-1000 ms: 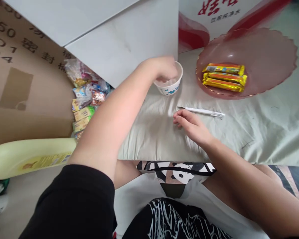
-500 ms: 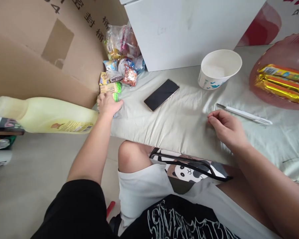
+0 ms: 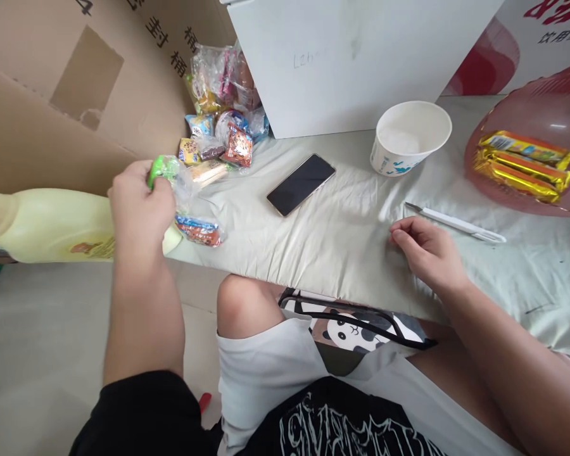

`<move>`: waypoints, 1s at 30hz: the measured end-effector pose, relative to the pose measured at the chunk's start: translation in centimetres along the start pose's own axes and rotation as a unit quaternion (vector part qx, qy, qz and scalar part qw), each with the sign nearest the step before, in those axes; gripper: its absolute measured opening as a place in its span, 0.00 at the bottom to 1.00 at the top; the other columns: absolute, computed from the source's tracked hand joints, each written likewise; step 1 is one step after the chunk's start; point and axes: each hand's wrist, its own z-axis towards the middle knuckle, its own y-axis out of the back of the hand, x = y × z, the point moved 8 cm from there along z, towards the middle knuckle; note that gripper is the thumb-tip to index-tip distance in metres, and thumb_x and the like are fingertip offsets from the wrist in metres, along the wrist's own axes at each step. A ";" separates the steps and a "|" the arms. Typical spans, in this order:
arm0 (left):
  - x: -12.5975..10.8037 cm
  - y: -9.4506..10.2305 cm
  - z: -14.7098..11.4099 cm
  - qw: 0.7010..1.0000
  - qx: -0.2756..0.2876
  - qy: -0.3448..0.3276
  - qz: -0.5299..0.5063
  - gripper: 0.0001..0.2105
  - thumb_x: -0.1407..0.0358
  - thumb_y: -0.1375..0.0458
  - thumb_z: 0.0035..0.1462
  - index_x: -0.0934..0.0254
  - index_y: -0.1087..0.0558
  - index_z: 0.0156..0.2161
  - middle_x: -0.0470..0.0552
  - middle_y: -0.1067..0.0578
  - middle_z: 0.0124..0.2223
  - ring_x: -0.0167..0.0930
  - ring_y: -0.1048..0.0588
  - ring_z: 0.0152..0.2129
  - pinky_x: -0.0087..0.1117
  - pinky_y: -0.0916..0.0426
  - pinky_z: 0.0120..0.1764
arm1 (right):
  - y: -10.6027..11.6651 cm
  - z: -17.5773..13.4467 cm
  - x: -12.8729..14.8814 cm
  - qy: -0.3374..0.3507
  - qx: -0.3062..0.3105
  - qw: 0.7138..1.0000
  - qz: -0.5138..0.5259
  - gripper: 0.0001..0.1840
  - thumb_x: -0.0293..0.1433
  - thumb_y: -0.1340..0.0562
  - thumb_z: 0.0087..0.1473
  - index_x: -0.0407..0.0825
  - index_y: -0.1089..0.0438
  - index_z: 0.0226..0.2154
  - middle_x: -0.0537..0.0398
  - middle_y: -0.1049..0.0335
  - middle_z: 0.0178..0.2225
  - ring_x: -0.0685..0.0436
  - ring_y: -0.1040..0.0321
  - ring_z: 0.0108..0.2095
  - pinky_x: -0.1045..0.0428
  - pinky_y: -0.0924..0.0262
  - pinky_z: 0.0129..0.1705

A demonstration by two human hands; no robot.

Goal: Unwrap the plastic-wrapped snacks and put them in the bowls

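Table (image 3: pixel 342 253), spread with pale, wrinkled cloth (image 3: pixel 256 247); clock directions run from the phone (image 3: pixel 301 185). Floor (image 3: pixel 42 354) at 8 o'clock, cardboard box (image 3: pixel 38 120) at 10 beside heaped snacks (image 3: pixel 237 145), white box (image 3: pixel 351 76) at 1. At 9 the left hand (image 3: pixel 140 199) holds a green-ended packet (image 3: pixel 163 168), blocking part of a yellow bottle (image 3: pixel 57 221). Paper cup (image 3: pixel 389 161) at 2, pink bowl (image 3: pixel 551 104) at 3. Right hand (image 3: pixel 427 253) at 4, loosely half-curled, near a white knife (image 3: pixel 458 222).

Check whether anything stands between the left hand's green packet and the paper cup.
Nothing upright shows between the green packet in the left hand and the paper cup; a smartphone and a pale wrapped snack lie low in between.
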 end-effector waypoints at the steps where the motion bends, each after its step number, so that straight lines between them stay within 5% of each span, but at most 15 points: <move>1: -0.5 0.8 -0.2 0.999 -0.026 -0.004 -0.040 0.15 0.64 0.43 0.55 0.62 0.20 0.45 0.51 0.17 0.41 0.38 0.23 0.37 0.43 0.26 0.44 | 0.0 0.0 0.2 0.005 0.003 1.000 -0.002 0.08 0.41 0.37 0.57 0.54 0.29 0.32 0.57 0.32 0.23 0.46 0.41 0.21 0.49 0.49 0.24; 4: -1.9 1.9 -0.7 0.981 -0.080 0.026 -0.173 0.16 0.64 0.42 0.53 0.61 0.20 0.47 0.49 0.18 0.41 0.34 0.23 0.35 0.40 0.24 0.38 | 0.0 -0.1 0.6 0.023 0.011 1.000 -0.003 0.08 0.40 0.37 0.58 0.54 0.29 0.32 0.57 0.33 0.22 0.46 0.41 0.21 0.49 0.49 0.24; 6: -3.0 0.8 -0.8 0.951 -0.067 0.066 -0.293 0.16 0.64 0.42 0.51 0.58 0.22 0.46 0.48 0.19 0.43 0.35 0.22 0.38 0.42 0.22 0.37 | 0.0 -0.1 0.7 0.031 0.010 0.999 0.001 0.08 0.40 0.37 0.58 0.54 0.29 0.32 0.58 0.33 0.22 0.46 0.40 0.21 0.49 0.47 0.24; 8: -5.1 -2.5 -1.5 0.900 0.025 0.098 -0.424 0.14 0.63 0.42 0.51 0.55 0.26 0.45 0.47 0.19 0.49 0.38 0.21 0.45 0.44 0.21 0.39 | -0.1 -0.2 0.7 0.036 0.005 0.999 0.015 0.07 0.39 0.37 0.59 0.54 0.29 0.34 0.57 0.32 0.23 0.45 0.37 0.23 0.48 0.42 0.26; 11: -10.2 -9.6 -5.0 0.802 0.248 0.089 -0.536 0.14 0.59 0.45 0.55 0.54 0.27 0.47 0.51 0.21 0.56 0.42 0.22 0.53 0.43 0.19 0.40 | 0.1 -0.2 1.4 0.059 -0.019 0.997 0.042 0.12 0.41 0.38 0.59 0.54 0.30 0.43 0.51 0.26 0.36 0.41 0.28 0.34 0.45 0.33 0.33; 15: -14.8 -17.4 -11.0 0.716 0.398 0.059 -0.571 0.18 0.56 0.47 0.59 0.57 0.25 0.51 0.55 0.19 0.47 0.41 0.18 0.41 0.42 0.20 0.34 | 3.5 -0.5 3.4 0.144 -0.145 0.972 -0.114 0.16 0.39 0.35 0.55 0.54 0.30 0.45 0.45 0.26 0.47 0.33 0.29 0.49 0.38 0.32 0.50; 18: -15.2 -20.4 -12.4 0.724 0.379 0.067 -0.573 0.20 0.58 0.47 0.61 0.54 0.26 0.56 0.54 0.19 0.50 0.39 0.19 0.39 0.42 0.20 0.35 | 7.2 -0.5 2.9 0.119 -0.213 0.933 -0.264 0.09 0.33 0.39 0.57 0.52 0.27 0.41 0.43 0.25 0.41 0.30 0.30 0.49 0.33 0.39 0.56; 21: -15.1 -21.1 -12.3 0.739 0.363 0.042 -0.567 0.22 0.52 0.46 0.64 0.52 0.29 0.60 0.55 0.20 0.54 0.39 0.19 0.44 0.43 0.21 0.41 | 9.3 0.0 0.5 0.073 -0.191 0.922 -0.329 0.15 0.30 0.38 0.54 0.48 0.26 0.45 0.36 0.25 0.45 0.26 0.31 0.51 0.33 0.40 0.56; 25: -15.9 -20.7 -12.5 0.747 0.374 -0.037 -0.548 0.36 0.45 0.33 0.52 0.51 0.34 0.65 0.58 0.29 0.65 0.43 0.23 0.55 0.43 0.23 0.51 | 8.9 0.7 -1.2 0.065 -0.145 0.925 -0.345 0.09 0.32 0.38 0.56 0.50 0.26 0.40 0.37 0.26 0.45 0.27 0.32 0.51 0.34 0.41 0.54; 30: -16.1 -20.9 -13.0 0.767 0.358 -0.044 -0.531 0.40 0.43 0.34 0.55 0.50 0.41 0.68 0.60 0.37 0.72 0.45 0.29 0.63 0.42 0.26 0.55 | 7.8 0.4 0.6 0.042 -0.130 0.966 -0.218 0.10 0.38 0.43 0.61 0.52 0.28 0.39 0.48 0.28 0.31 0.40 0.34 0.31 0.44 0.41 0.39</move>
